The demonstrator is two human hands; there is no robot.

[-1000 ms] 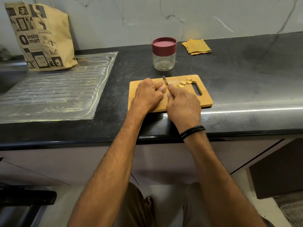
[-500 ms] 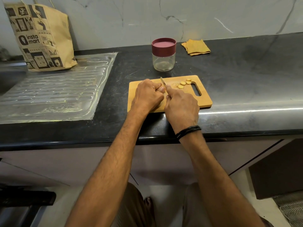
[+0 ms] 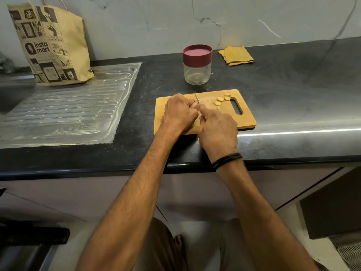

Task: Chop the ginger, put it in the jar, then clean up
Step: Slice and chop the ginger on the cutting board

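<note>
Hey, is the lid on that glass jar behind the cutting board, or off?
On. The maroon lid sits atop the upright glass jar, which looks empty.

Upper frame: pale grey stone wall with dark veins [image 3: 175, 20]; below it a polished black stone countertop [image 3: 293, 85] spans the width, a ribbed stainless-steel drainboard [image 3: 68, 106] inset at left, a bright light streak [image 3: 293, 131] along its rounded front edge at right, mauve-grey cabinet fronts [image 3: 195, 192] and pale floor [image 3: 205, 247] beneath.
</note>
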